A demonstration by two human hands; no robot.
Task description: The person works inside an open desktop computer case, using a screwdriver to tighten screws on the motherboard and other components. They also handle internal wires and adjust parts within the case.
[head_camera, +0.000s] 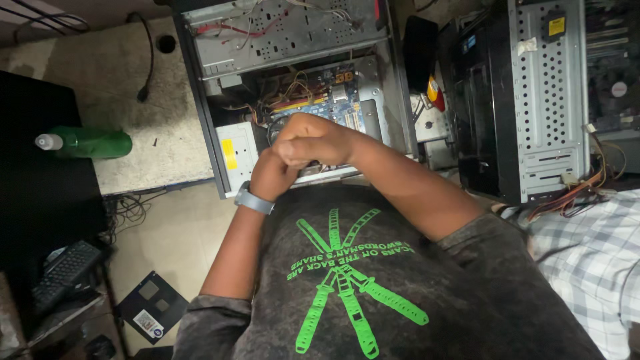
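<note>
- The open grey metal computer case (293, 40) lies on its side on the pale stone bench (133, 100), its blue circuit board (320, 107) and coloured wires showing.
- A second upright grey perforated computer case (547, 100) stands to my right.
- My right hand (313, 139) is curled into a fist over the open case, holding nothing I can see.
- My left hand (270, 175), grey watch (253, 200) at the wrist, touches it from below; I cannot tell its grip.
- A green plastic bottle (90, 142) lies well apart, left.
</note>
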